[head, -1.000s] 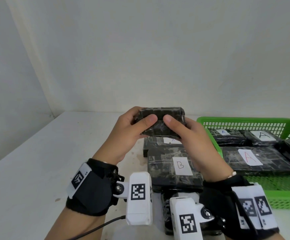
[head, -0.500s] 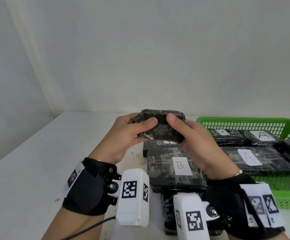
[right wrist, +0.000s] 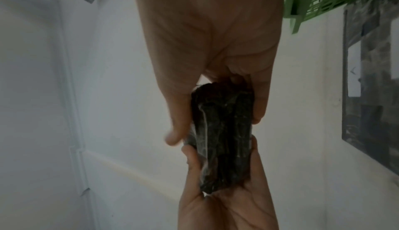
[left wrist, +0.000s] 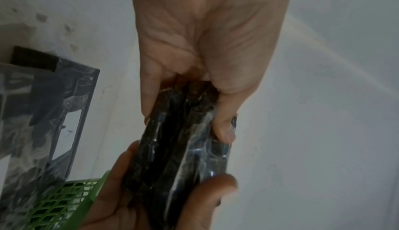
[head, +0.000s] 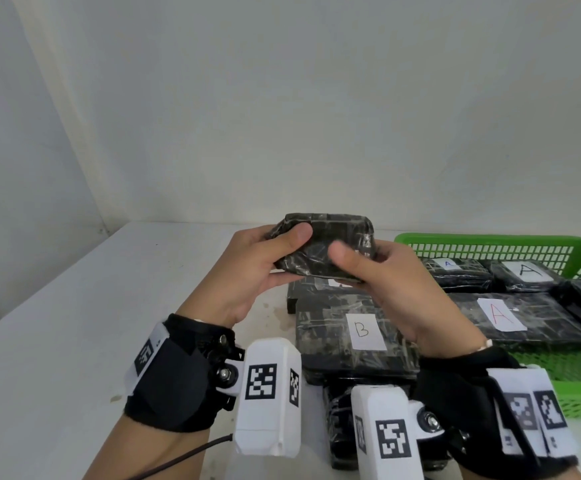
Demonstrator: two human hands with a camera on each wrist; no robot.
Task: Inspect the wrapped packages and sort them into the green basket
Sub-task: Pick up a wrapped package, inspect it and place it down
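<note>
Both hands hold one small black wrapped package (head: 330,247) in the air above the table, no label showing on it. My left hand (head: 264,261) grips its left end with the thumb on top. My right hand (head: 379,275) grips its right end, thumb on the near face. The wrist views show the same package (left wrist: 181,146) (right wrist: 222,134) pinched between thumb and fingers from both ends. The green basket (head: 483,242) stands at the right and holds several black packages with white "A" labels (head: 500,313).
Below the hands a black package labelled "B" (head: 365,330) lies on the white table (head: 74,323), with another package (head: 320,289) behind it and one (head: 341,417) in front. A white wall rises behind. The table's left side is bare.
The held package has been turned a little in my hands. Its top edge now tips further away and my left thumb sits higher on it. Both wrists dropped slightly.
</note>
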